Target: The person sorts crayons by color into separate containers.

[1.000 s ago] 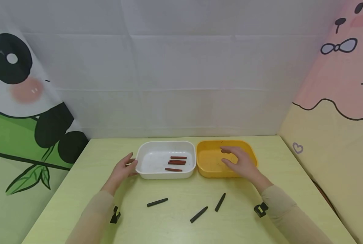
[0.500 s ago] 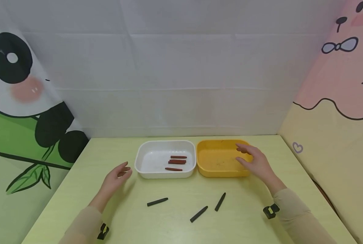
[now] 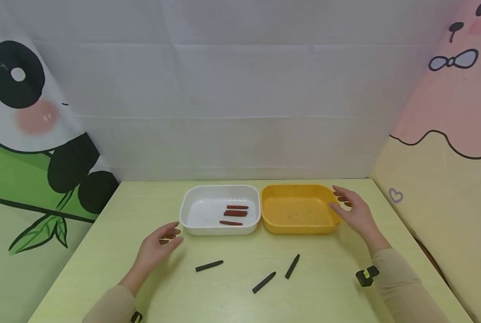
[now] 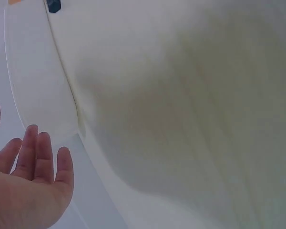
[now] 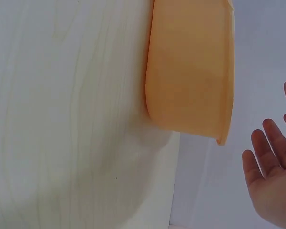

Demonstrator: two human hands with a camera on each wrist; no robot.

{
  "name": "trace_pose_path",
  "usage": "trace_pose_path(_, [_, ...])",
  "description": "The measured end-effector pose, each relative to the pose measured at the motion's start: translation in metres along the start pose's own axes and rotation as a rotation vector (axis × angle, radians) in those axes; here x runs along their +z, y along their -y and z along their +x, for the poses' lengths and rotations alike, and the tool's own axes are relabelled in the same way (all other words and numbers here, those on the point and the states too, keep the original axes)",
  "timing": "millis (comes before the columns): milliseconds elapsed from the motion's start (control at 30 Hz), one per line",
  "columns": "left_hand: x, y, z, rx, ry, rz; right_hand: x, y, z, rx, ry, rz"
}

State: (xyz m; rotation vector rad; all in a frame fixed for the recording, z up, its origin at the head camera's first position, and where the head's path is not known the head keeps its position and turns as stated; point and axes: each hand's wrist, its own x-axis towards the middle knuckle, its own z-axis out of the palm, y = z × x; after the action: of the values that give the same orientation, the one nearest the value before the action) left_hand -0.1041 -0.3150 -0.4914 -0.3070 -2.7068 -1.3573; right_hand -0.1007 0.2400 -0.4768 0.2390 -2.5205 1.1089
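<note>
At the far left, a wall panel bears a drawn face with a large black eye patch (image 3: pixel 16 74). In front of it, the person's left hand (image 3: pixel 155 249) hangs over the table (image 3: pixel 224 305) with its fingers loosely extended, holding nothing, near the closer left corner of the white tray (image 3: pixel 202 208). To that hand's right and a little nearer the person lies the left black crayon (image 3: pixel 209 266), on the table and apart from the fingers. The reddish-brown crayons (image 3: pixel 237 207) lie in the right part of the white tray, roughly parallel, farther from the left hand than the tray's left wall is. The middle black crayon (image 3: pixel 264 282) is the one closest to the person, slanting, well apart from both hands. The right black crayon (image 3: pixel 292 266) lies on the near side of the yellow tray (image 3: pixel 297 208), to the left of the right hand (image 3: pixel 357 213). That tray stands just beside the white one. The right hand is just beside its right end, fingers slightly bent and spread, gripping nothing; the right wrist view shows a gap between fingers and tray. At the far right, a pink drawn figure (image 3: pixel 430 107) covers the wall
</note>
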Motion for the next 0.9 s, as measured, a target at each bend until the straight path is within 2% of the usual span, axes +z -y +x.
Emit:
trace_pose_path(100, [0.005,-0.004,-0.004,0.029,0.005,-0.006,-0.003,-0.007,0.001,0.005,-0.003,-0.005])
trace_pose_path(333, [0.019,-0.008,-0.011,0.113,0.039,-0.031,-0.011,-0.017,0.002,0.08,0.031,-0.032])
trace_pose_path(567, [0.033,-0.011,-0.015,0.142,0.106,-0.036,-0.015,-0.025,0.005,0.141,0.107,-0.028])
trace_pose_path(700, [0.04,-0.012,-0.017,0.17,0.148,-0.02,-0.015,-0.03,0.006,0.176,0.165,0.025])
trace_pose_path(900, [0.048,-0.012,-0.018,0.254,0.198,0.013,-0.014,-0.035,0.01,0.226,0.279,0.126])
